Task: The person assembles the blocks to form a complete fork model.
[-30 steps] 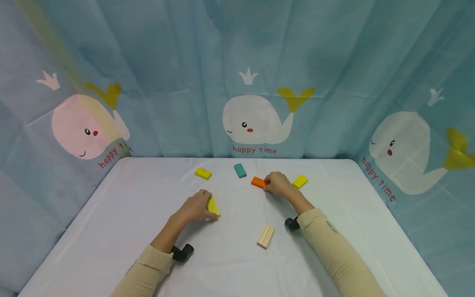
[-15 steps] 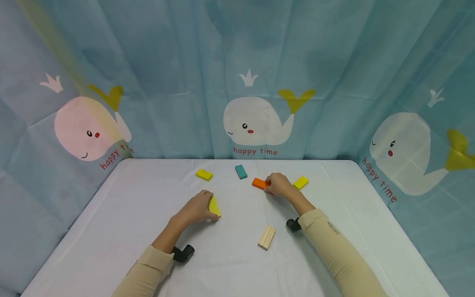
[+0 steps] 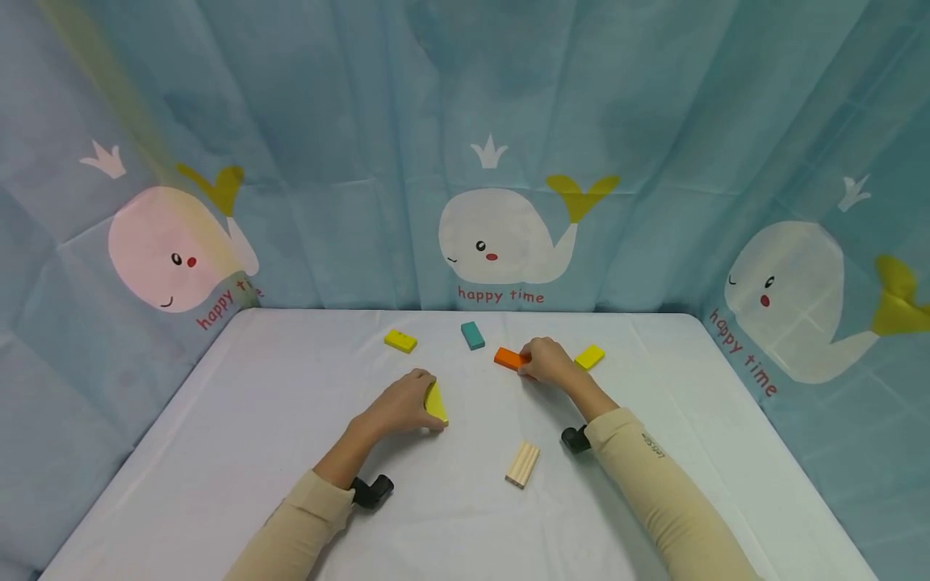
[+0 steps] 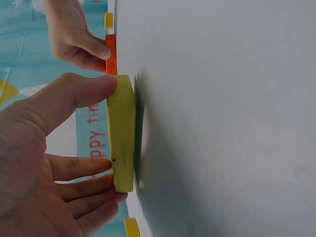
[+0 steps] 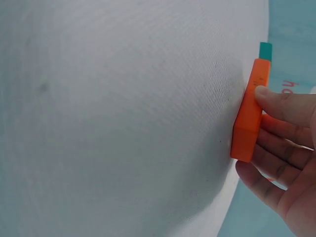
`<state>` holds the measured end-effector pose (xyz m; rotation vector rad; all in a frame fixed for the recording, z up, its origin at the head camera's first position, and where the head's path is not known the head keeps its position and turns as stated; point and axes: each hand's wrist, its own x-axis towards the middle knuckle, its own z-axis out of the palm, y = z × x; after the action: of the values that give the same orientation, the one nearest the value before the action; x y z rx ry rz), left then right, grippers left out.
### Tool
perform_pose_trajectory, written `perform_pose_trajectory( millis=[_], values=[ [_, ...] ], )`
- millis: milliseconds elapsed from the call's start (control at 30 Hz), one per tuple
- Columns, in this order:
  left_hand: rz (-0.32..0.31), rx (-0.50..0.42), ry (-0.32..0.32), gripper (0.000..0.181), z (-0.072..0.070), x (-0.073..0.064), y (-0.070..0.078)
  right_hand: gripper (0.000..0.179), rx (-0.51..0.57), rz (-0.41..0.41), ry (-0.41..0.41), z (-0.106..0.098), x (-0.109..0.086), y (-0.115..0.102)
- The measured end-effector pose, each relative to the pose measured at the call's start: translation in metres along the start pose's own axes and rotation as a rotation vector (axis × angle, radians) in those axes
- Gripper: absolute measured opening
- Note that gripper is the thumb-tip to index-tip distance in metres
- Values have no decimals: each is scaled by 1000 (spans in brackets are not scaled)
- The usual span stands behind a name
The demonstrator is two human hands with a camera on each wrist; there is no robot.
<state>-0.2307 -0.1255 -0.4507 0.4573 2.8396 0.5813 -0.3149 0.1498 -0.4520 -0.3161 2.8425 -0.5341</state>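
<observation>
My left hand (image 3: 402, 403) grips a yellow triangular block (image 3: 435, 403) between thumb and fingertips, left of the table's middle. In the left wrist view that block (image 4: 122, 133) is seen edge-on beside its shadow; whether it touches the cloth I cannot tell. Farther back, my right hand (image 3: 546, 361) pinches an orange block (image 3: 508, 359), whose right end is hidden by the fingers. The right wrist view shows the thumb on the near side of the orange block (image 5: 249, 116) and the fingers behind and below it.
Toward the back lie a yellow block (image 3: 400, 340), a teal block (image 3: 472, 336) and another yellow block (image 3: 589, 357) beside the right wrist. A ridged pale wooden piece (image 3: 522, 464) lies nearer the front. Whale-print curtains (image 3: 363, 234) border the white-covered table (image 3: 218, 452).
My left hand has shifted a little to the right over the last half second, carrying the yellow triangular block along. The right hand and the orange block have stayed in place.
</observation>
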Motion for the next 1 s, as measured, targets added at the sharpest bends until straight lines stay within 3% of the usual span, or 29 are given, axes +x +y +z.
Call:
perform_pose_trajectory(
  millis=[1000],
  values=[
    [101, 1, -48, 83, 20, 22, 46, 36, 24, 26, -15, -1, -1, -1]
  ],
)
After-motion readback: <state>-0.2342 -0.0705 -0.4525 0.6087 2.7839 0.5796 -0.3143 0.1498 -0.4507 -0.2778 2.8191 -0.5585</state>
